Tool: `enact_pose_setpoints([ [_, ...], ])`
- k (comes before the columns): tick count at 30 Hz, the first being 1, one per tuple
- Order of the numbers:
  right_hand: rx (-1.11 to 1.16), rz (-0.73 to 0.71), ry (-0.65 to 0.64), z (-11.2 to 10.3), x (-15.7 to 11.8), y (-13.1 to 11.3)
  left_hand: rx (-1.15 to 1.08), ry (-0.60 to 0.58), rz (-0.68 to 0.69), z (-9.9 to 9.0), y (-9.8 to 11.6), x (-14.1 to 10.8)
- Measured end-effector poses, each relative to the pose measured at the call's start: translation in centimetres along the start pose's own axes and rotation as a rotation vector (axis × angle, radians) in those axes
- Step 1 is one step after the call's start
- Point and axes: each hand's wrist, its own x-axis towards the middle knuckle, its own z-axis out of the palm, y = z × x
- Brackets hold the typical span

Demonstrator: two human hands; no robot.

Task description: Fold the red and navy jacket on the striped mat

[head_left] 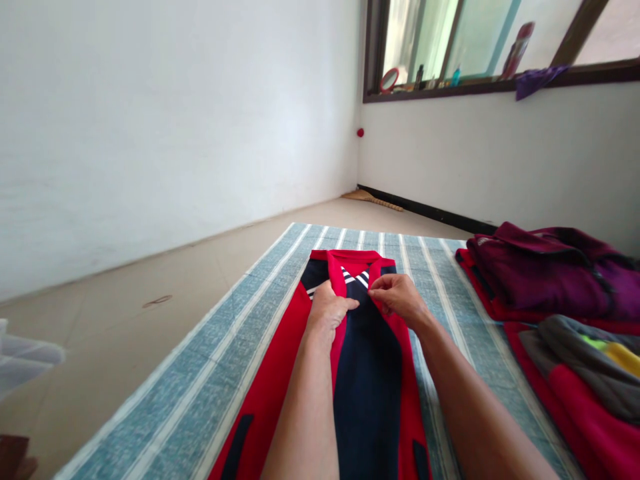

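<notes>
Where the red-and-navy jacket [367,400] lies: flat on a blue-striped mat [170,400], collar [353,255] toward 12 o'clock
Left hand [327,313]: fingers together on the jacket's front, grip unclear
Right hand [397,300]: nearly closed, pinching the front edge beside the collar
Mat's 3 o'clock: folded maroon clothes [545,280]

White walls [150,133] meet in the far corner, where a straw broom [373,199] lies on the beige floor [150,257]. A dark-framed window [475,47] lets in daylight high on the right, above black skirting [425,210].
</notes>
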Motion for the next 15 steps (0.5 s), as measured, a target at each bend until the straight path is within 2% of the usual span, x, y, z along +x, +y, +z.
enact_pose_setpoints([
  [5,-0.023,-0.026,-0.096,0.3,-0.6,-1.1,0.001,-0.006,-0.007,0.0,0.3,-0.1],
  [15,-0.141,0.001,-0.163,0.9,-0.4,-0.5,0.041,0.025,-0.007,0.1,1.1,-1.1],
])
